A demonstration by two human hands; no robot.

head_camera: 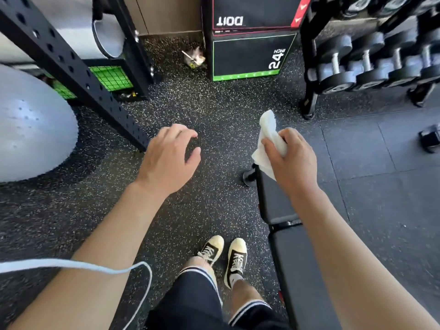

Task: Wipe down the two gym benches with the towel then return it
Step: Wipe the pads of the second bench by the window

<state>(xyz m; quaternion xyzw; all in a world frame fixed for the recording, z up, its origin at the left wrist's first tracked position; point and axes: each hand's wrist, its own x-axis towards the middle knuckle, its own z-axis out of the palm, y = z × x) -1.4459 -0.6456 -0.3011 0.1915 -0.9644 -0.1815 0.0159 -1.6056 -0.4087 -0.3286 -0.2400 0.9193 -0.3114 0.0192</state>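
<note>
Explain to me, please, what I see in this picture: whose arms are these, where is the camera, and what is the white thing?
There is no machine here. A person wears one camera on the head, and it looks forward and down, so you see that person's own arms and shoes. The right hand grips a white towel. It is above the end of a black gym bench, which runs along the person's right side. The left hand holds nothing; its fingers are loosely curled over the speckled floor. Ahead stands a black jump box marked 24 inch, with a dumbbell rack to its right. A grey exercise ball is at the left.
</note>
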